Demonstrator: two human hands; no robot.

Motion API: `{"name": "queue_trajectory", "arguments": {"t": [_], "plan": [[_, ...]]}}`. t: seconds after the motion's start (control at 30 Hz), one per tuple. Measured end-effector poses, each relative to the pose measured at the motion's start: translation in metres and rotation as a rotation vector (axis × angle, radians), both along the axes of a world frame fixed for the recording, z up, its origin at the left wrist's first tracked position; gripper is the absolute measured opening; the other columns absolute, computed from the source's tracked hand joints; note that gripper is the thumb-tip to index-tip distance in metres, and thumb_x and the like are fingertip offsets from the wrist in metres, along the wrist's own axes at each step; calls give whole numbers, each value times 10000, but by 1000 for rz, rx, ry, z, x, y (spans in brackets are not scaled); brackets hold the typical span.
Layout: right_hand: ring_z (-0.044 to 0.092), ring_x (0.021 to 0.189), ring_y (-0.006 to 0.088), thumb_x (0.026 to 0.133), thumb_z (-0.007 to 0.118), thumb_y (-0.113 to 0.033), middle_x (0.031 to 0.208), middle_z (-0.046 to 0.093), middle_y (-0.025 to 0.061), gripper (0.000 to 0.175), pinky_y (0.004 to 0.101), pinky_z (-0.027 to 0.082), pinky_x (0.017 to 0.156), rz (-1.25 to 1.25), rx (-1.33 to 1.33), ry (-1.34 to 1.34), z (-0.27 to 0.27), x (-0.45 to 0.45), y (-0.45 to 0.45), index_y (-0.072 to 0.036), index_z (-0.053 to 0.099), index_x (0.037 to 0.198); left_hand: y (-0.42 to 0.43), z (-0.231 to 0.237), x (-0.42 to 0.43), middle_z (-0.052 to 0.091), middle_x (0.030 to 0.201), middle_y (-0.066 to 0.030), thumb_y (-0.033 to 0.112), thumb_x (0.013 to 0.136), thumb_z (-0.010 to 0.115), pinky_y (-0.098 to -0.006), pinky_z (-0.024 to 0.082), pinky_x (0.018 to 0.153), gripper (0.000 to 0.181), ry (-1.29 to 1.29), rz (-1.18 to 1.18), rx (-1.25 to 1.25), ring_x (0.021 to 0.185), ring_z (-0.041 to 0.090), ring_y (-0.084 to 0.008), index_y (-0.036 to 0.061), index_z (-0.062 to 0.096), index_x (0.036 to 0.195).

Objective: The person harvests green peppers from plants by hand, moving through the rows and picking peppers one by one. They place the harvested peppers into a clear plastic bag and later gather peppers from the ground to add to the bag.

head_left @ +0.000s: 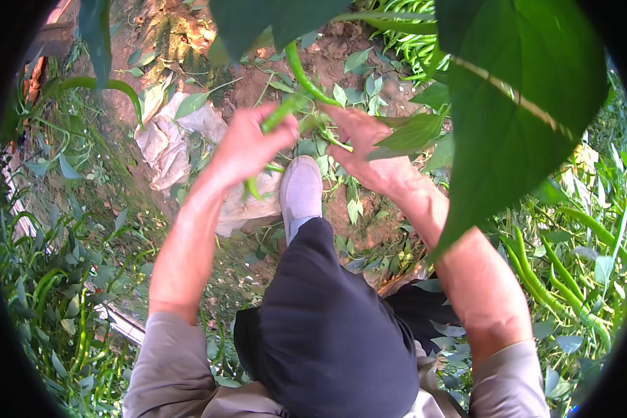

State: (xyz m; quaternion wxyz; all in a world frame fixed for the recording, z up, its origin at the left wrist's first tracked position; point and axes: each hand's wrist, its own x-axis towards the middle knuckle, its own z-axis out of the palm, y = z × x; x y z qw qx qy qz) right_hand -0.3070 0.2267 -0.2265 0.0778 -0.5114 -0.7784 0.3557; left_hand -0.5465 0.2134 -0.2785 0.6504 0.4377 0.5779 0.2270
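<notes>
My left hand (258, 138) is closed round some long green chili peppers (279, 114); one end sticks up past the thumb and tips show below the palm. To its right, my right hand (358, 136) has its fingers around the lower end of a curved green pepper (305, 78) that hangs from above. Another slim pepper (338, 141) lies at the fingers of that hand; whether it is gripped is unclear. Large blurred leaves (517, 104) close to the camera cover part of the upper right.
A heap of green peppers (410, 39) lies on the soil at the top. Pepper plants bearing pods (554, 282) stand on both sides. Crumpled pale sheeting (167, 141) and fallen leaves lie around my shoe (301, 188). One pepper (104, 86) hangs at upper left.
</notes>
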Motion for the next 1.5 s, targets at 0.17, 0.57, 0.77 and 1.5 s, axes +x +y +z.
{"name": "queue_trajectory", "arguments": {"t": [0.17,0.57,0.77,1.5], "plan": [[709,1108,292,981,720,-175,1172,688,84,323,429,611,915,439,-70,-241,-15,40,-11,-92,667,1289,-49,24,37,763,946,-23,210,1004,769,-202,400,557,235,-302,109,-239,613,507,-26,50,750,1175],[539,1356,383,843,854,-208,1464,563,186,869,473,496,1117,-109,36,-1195,-12,314,61,-102,455,1607,-77,-39,-42,671,785,11,307,1034,747,-315,483,692,355,290,132,-84,730,573,-95,4,766,1218],[711,1129,351,971,724,-454,1224,745,174,527,502,565,976,-377,-349,-30,-189,190,-3,-67,683,1325,-82,-63,-29,734,874,-9,271,1036,744,-296,462,684,319,269,161,6,744,564,-68,-5,765,1195],[610,742,170,1118,564,-314,968,645,89,292,337,588,674,-579,-1120,594,-118,62,-82,-52,609,1239,-56,-43,37,690,887,3,223,1040,730,-263,379,506,302,-100,372,-384,632,577,-72,24,724,1267]]}}
